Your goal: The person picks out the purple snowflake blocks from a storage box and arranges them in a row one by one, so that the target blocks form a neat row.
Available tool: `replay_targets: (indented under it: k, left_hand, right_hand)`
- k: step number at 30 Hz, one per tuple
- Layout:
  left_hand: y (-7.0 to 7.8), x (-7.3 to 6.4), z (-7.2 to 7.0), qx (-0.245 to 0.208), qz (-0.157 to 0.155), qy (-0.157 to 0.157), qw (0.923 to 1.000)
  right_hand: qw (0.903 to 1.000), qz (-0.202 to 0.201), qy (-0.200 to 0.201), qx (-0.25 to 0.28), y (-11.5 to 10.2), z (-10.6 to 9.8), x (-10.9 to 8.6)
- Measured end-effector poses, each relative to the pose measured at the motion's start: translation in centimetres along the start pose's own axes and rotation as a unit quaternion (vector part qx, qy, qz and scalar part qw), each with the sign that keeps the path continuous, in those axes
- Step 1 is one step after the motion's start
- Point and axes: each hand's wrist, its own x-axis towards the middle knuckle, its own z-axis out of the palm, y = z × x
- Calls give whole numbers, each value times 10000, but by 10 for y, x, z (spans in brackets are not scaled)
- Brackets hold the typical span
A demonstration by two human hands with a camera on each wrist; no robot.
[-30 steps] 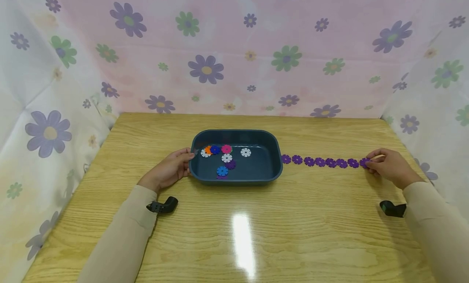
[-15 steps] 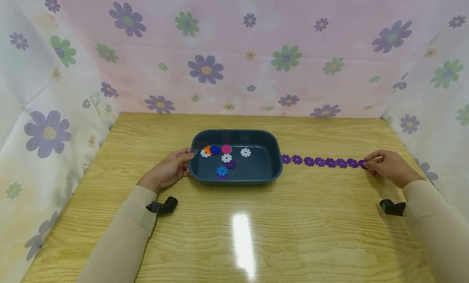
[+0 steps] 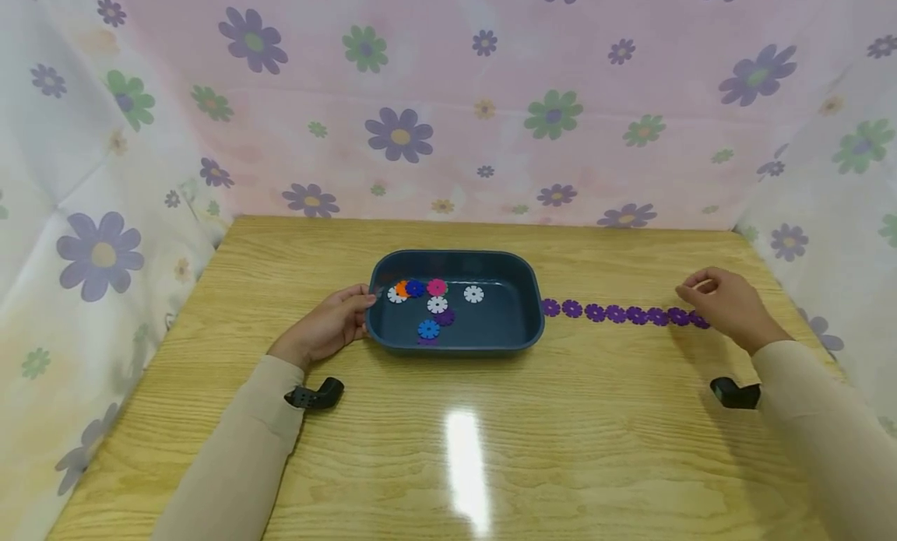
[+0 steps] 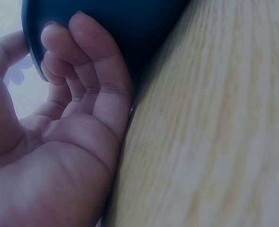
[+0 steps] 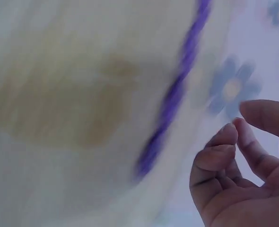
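Note:
My left hand [image 3: 328, 323] grips the left end of a dark blue plastic basin [image 3: 455, 349], thumb at the rim and fingers curled against the outer wall, as the left wrist view shows. Several snowflake-shaped discs lie inside, among them a blue disc [image 3: 429, 329], a pink disc [image 3: 437, 287] and a white disc [image 3: 473, 293]. From the basin's right end a straight row of purple snowflake discs [image 3: 637, 315] runs along the table. Over the far right end of that row hovers my right hand [image 3: 732, 307], fingers loosely bent and holding nothing; it partly covers the last disc.
The wooden table [image 3: 350, 447] reaches back to a flower-printed cloth [image 3: 455, 82], which also hangs at both sides. A black wrist camera [image 3: 736, 394] sits on the right sleeve, another black wrist camera [image 3: 317, 394] on the left.
My right hand has let go of the purple disc at the row's end and lifted, moving a little left. The left hand stays on the basin; the head view has shifted slightly.

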Motion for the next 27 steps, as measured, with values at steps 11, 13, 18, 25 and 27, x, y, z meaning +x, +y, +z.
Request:
replay_targets:
  k: [11, 13, 18, 25, 27]
  left_hand:
    - [-1, 0, -1, -9, -27, 66, 10000]
    - [-1, 1, 0, 1, -37, 67, 10000]
    - [-1, 4, 1, 94, -65, 74, 9999]
    - [-2, 2, 0, 157, -19, 114, 9998]
    - [-2, 2, 0, 135, -12, 101, 9999]
  right_hand:
    - [9868, -1544, 333, 368, -159, 44, 11]
    - [9825, -1800, 185, 440, -177, 55, 12]
    - [9717, -2250, -250, 669, -212, 82, 13]
    - [9646, -2381, -716, 882, -245, 126, 19]
    - [9662, -2291, -832, 840, -250, 136, 22]
